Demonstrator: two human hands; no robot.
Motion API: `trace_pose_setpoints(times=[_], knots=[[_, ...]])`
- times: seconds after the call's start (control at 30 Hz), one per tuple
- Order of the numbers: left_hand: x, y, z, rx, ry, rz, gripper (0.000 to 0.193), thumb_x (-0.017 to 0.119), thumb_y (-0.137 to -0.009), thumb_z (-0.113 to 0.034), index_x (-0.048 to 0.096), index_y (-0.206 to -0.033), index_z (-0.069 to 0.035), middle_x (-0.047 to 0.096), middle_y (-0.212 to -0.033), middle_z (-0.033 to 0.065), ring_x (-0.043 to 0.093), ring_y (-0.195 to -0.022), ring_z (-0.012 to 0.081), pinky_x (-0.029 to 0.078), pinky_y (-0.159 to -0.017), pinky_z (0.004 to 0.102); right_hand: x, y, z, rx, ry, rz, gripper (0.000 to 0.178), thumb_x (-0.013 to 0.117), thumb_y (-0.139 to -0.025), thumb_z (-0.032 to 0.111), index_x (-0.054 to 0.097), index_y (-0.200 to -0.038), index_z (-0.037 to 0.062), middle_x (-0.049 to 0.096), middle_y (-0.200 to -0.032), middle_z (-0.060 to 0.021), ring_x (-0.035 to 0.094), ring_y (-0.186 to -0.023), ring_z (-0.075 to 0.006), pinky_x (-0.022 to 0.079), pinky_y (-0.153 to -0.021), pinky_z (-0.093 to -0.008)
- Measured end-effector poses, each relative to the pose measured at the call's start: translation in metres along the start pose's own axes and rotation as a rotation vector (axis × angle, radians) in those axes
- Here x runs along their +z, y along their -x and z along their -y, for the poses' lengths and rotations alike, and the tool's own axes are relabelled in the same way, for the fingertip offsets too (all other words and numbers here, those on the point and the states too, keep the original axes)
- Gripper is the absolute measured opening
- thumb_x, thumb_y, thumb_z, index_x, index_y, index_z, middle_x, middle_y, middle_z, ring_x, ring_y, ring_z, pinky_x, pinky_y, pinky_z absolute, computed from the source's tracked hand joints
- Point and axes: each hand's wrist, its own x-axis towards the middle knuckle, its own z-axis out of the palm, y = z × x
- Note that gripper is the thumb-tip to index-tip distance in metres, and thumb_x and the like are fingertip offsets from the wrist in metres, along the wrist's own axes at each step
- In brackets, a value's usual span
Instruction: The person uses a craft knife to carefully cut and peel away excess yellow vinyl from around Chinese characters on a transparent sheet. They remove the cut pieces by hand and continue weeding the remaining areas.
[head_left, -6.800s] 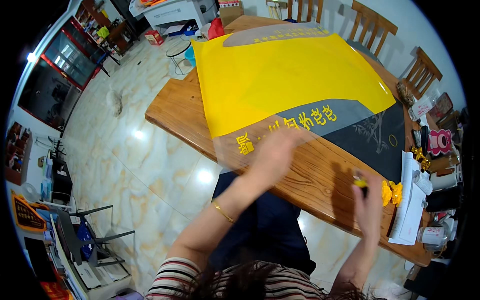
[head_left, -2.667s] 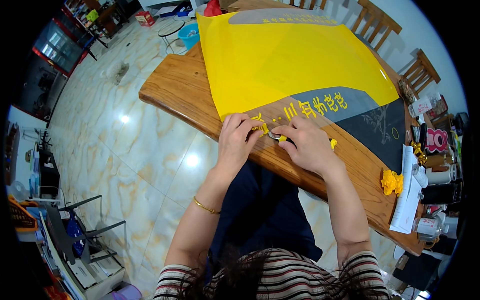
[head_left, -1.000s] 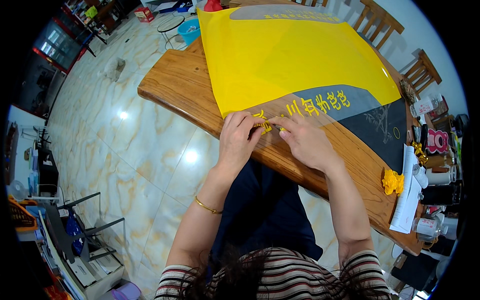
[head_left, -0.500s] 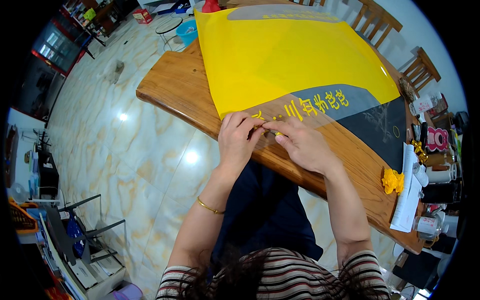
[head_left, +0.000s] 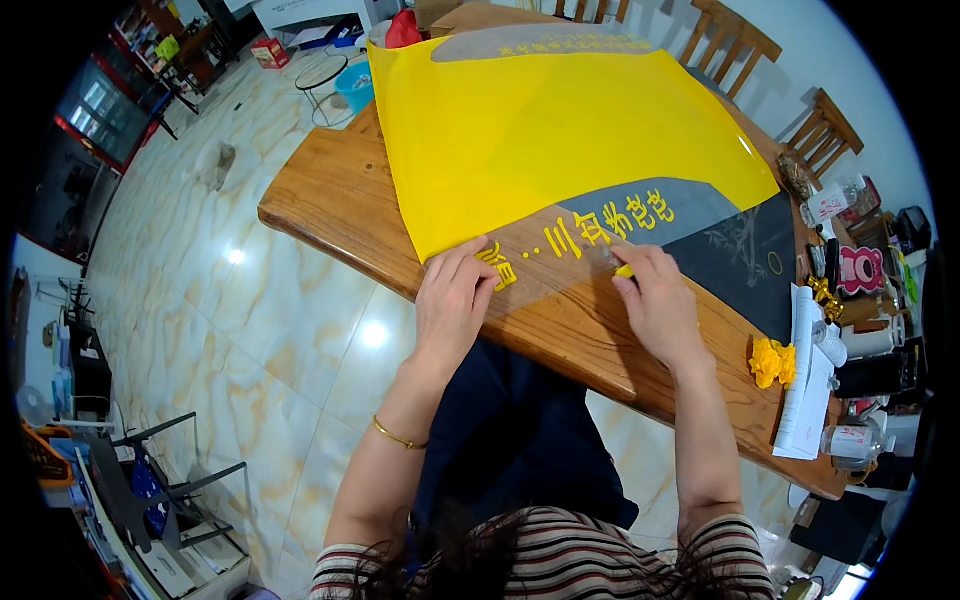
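Note:
A large sheet of yellow film [head_left: 540, 125] with clear areas and cut-out yellow lettering [head_left: 612, 222] lies across the wooden table [head_left: 330, 190]. My left hand [head_left: 455, 300] rests on its near left corner, fingers bent and apart, beside the leftmost character. Farther right, my right hand [head_left: 658, 305] hovers over or touches the clear near strip of the sheet. Thumb and fingers are closed there on a small tool with a yellow part [head_left: 625, 271]; the rest of the tool is mostly hidden, so its kind is unclear.
A dark sheet [head_left: 745, 265] lies under the film's right side. Along the right edge are crumpled yellow scraps [head_left: 772, 362], white papers [head_left: 803, 390], a clear bottle [head_left: 855, 442] and a pink item [head_left: 860, 270]. Wooden chairs [head_left: 735, 45] stand behind; a blue basin [head_left: 355, 85] stands beyond the table.
My hands were close together at the sheet's near corner. They are now apart: the right has moved rightward with the small tool, while the left stays by the corner, uncovering the leftmost character.

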Motion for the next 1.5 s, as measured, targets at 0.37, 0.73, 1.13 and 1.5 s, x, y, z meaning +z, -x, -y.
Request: trace_pose_setpoints(times=[0.37, 0.73, 1.13, 1.5], knots=[[-0.025, -0.002, -0.004, -0.071, -0.1, 0.164, 0.01, 0.068, -0.091, -0.003, 0.059, -0.097, -0.004, 0.074, -0.121, 0.0102, 0.064, -0.102, 0.0337, 0.051, -0.091, 0.0415, 0.008, -0.002, -0.023, -0.061, 0.198, -0.099, 0.033, 0.07, -0.091, 0.015, 0.065, -0.122, 0.0083, 0.069, -0.125, -0.0102, 0.061, -0.114, -0.0289, 0.054, -0.093, -0.0384], [-0.102, 0.022, 0.055, -0.149, -0.619, 0.008, 0.015, 0.07, -0.09, -0.008, 0.065, -0.104, -0.007, 0.073, -0.102, 0.0086, 0.066, -0.098, 0.0314, 0.048, -0.09, 0.0445, -0.021, 0.011, -0.021, 0.071, 0.036, -0.1, 0.026, 0.066, -0.096, 0.015, 0.066, -0.121, 0.0106, 0.069, -0.113, -0.0114, 0.062, -0.108, -0.0323, 0.054, -0.088, -0.0432], [0.028, 0.005, -0.075, 0.093, 0.088, 0.104, 0.011, 0.071, -0.089, -0.006, 0.062, -0.095, -0.006, 0.07, -0.12, 0.0135, 0.063, -0.123, 0.0359, 0.047, -0.107, 0.05, -0.027, 0.042, -0.052, 0.159, 0.24, -0.023, 0.026, 0.064, -0.098, 0.013, 0.066, -0.124, 0.0068, 0.07, -0.12, -0.0148, 0.063, -0.109, -0.0335, 0.054, -0.093, -0.0424], [0.086, -0.03, -0.078, 0.094, 0.132, 0.352, 0.011, 0.067, -0.092, -0.007, 0.06, -0.099, -0.004, 0.064, -0.131, 0.0221, 0.056, -0.131, 0.0407, 0.042, -0.112, 0.0499, -0.026, 0.084, 0.004, 0.083, 0.072, -0.001, 0.036, 0.073, -0.089, 0.016, 0.067, -0.124, 0.0074, 0.066, -0.129, -0.0132, 0.063, -0.11, -0.0315, 0.055, -0.091, -0.0399]])
